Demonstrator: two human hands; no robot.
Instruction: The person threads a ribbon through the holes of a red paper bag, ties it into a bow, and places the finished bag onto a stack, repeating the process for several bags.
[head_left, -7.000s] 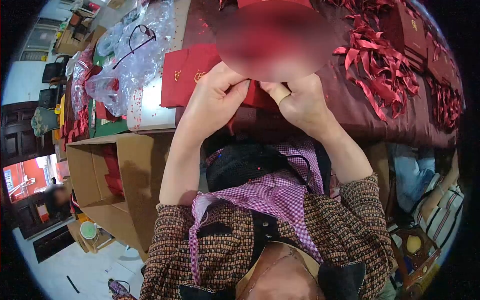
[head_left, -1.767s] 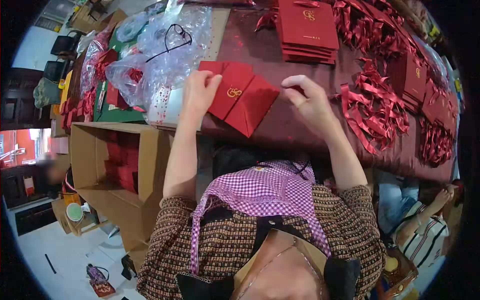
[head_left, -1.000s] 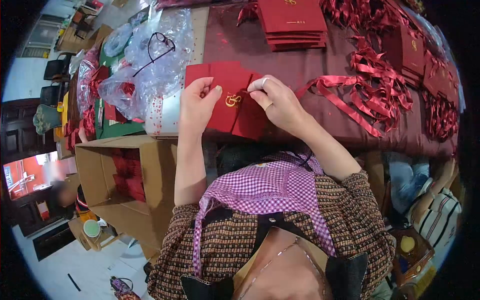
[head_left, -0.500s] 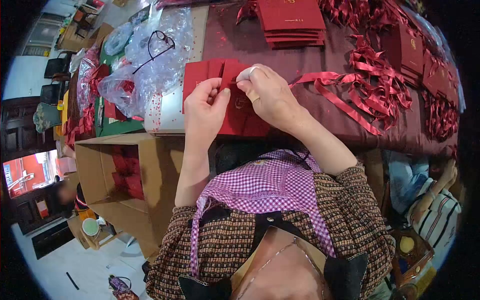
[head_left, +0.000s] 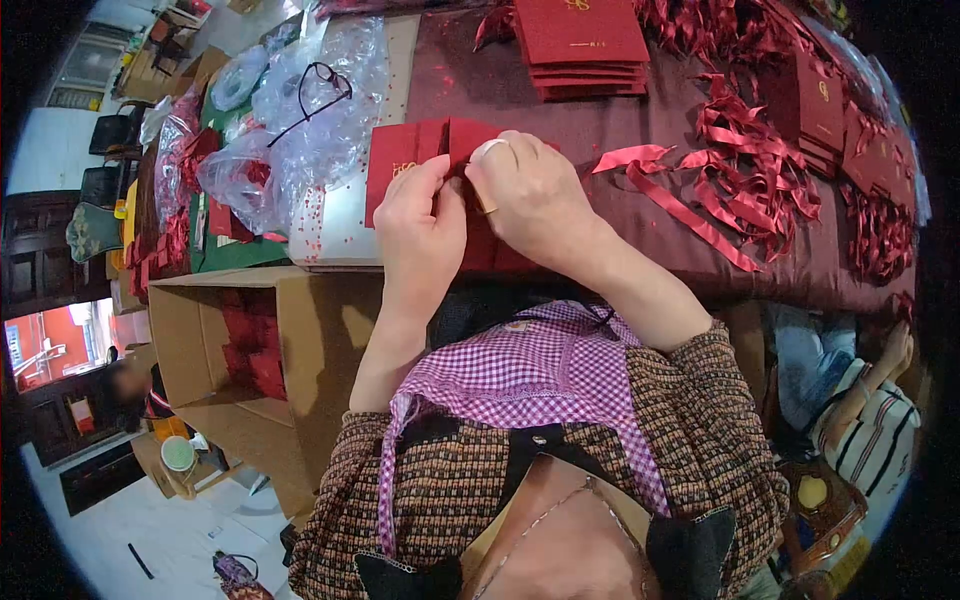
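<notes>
A red folded card (head_left: 393,146) with gold print lies open at the table's near edge, with a dark gap along its middle. Over that gap my left hand (head_left: 424,215) is closed, thumb and forefinger pinched together. My right hand (head_left: 535,195), a white wrap on one fingertip, is closed too, its fingertips meeting the left ones. Whatever they pinch is small and hidden by the fingers. Just right of my right hand a loose red satin ribbon (head_left: 690,228) trails from a tangled heap.
Stacked red cards (head_left: 582,35) stand farther back, with more cards (head_left: 822,105) and ribbons at right. Glasses (head_left: 322,88) rest on clear plastic wrap (head_left: 335,140) at left. A cardboard box (head_left: 215,340) holding red items stands below the table edge. A person in a striped top (head_left: 875,430) sits at right.
Both hands have shifted slightly; the fingertips have come closer together over the card's middle. The right hand now covers more of the card. The ribbon end at right has moved a little.
</notes>
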